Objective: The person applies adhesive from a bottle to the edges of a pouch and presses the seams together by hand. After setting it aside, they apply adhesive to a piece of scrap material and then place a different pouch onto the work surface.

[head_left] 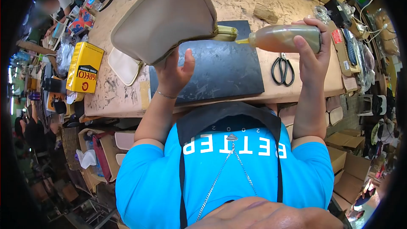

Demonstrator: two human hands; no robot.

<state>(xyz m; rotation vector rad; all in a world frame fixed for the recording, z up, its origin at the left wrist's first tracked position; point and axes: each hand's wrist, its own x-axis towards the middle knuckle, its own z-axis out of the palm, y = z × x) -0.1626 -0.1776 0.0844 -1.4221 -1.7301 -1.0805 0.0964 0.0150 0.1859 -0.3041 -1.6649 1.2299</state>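
My left hand (pixel 174 70) is under a large taupe panel piece (pixel 169 17), holding it up and tilted; part of the hand is hidden beneath it. In my right hand (pixel 316 46) is a squeeze bottle (pixel 282 38) of brownish liquid, lying level with its yellow nozzle pointing left. The nozzle tip is close to the yellowish tab (pixel 227 33) at the panel's right edge; whether they touch I cannot tell. Below them lies a black slab (pixel 220 72). Black-handled scissors (pixel 282 70) rest right of the slab.
A yellow can (pixel 85 68) stands at the table's left. A smaller pale piece (pixel 124 65) lies left of the slab. A wooden block (pixel 266 13) sits beyond the bottle. Boxes and tools crowd the right edge, and people are at the far left.
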